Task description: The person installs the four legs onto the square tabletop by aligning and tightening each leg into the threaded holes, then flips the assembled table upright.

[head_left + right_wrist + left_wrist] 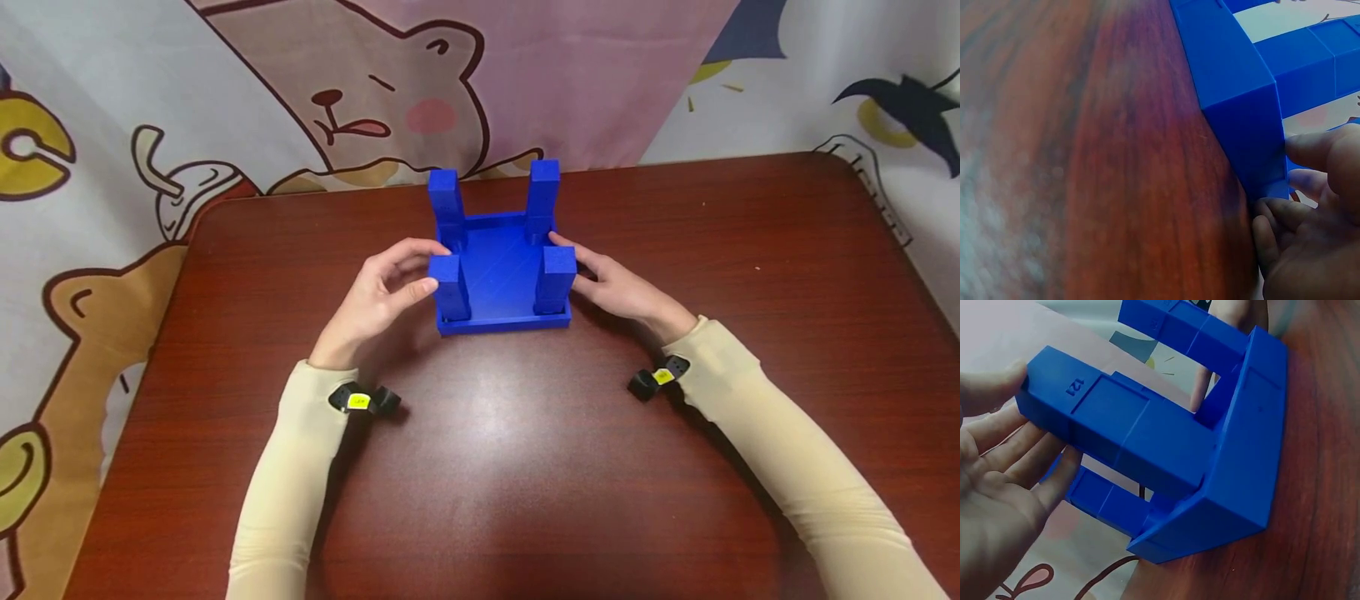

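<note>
A blue square base [501, 271] with a raised rim lies on the table, a blocky post standing up at each corner. My left hand [381, 287] holds the front left post [452, 290] near its top, thumb on one side and fingers on the other. The left wrist view shows the number 121 on that post. At the right side of the base, my right hand [622, 285] grips the rim, with its thumb near the front right post [555, 279]. In the right wrist view, the thumb [1316, 150] presses at the rim while the other fingers curl low beside the wall.
The brown wooden table [495, 467] has rounded back corners. Behind it hangs a cartoon-print cloth [585, 75], close to the back posts. Small black cameras with yellow labels sit on both wrists, the left camera [363, 400] and the right camera [658, 377].
</note>
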`<move>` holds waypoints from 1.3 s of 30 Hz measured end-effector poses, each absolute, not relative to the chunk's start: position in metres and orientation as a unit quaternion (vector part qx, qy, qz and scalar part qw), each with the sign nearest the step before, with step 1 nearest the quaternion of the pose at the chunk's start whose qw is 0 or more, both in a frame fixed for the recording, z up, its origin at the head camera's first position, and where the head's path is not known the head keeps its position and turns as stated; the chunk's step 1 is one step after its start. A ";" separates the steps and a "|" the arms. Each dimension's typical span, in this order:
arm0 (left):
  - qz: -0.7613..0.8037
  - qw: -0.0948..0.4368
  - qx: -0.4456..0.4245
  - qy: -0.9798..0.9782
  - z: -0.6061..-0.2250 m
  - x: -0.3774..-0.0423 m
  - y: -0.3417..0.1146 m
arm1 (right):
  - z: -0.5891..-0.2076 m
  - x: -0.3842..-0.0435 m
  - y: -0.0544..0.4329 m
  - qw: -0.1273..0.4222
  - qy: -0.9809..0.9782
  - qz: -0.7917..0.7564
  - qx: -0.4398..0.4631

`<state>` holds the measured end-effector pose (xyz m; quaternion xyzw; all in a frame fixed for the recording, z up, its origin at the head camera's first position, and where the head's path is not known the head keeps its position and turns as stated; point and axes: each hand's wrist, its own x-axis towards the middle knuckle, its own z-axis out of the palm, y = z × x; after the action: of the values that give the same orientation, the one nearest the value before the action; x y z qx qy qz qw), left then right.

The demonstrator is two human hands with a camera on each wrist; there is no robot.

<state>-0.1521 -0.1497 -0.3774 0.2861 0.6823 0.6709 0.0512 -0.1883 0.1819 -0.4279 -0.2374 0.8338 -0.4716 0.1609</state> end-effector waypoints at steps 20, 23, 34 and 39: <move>0.640 0.000 0.330 0.694 -0.379 -0.156 -0.148 | -0.422 -0.189 0.182 0.165 0.837 -0.468 -0.230; 0.646 -0.002 0.321 0.692 -0.381 -0.156 -0.147 | -0.422 -0.189 0.182 0.159 0.837 -0.469 -0.233; 0.645 -0.004 0.294 0.705 -0.385 -0.148 -0.149 | -0.427 -0.186 0.185 0.161 0.833 -0.473 -0.239; 0.644 -0.009 0.290 0.708 -0.385 -0.144 -0.149 | -0.427 -0.180 0.187 0.147 0.829 -0.473 -0.259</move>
<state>-0.1444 -0.1495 -0.3851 0.2897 0.7084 0.6436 -0.0090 -0.1802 0.1874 -0.4272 -0.2595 0.8292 -0.4728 0.1470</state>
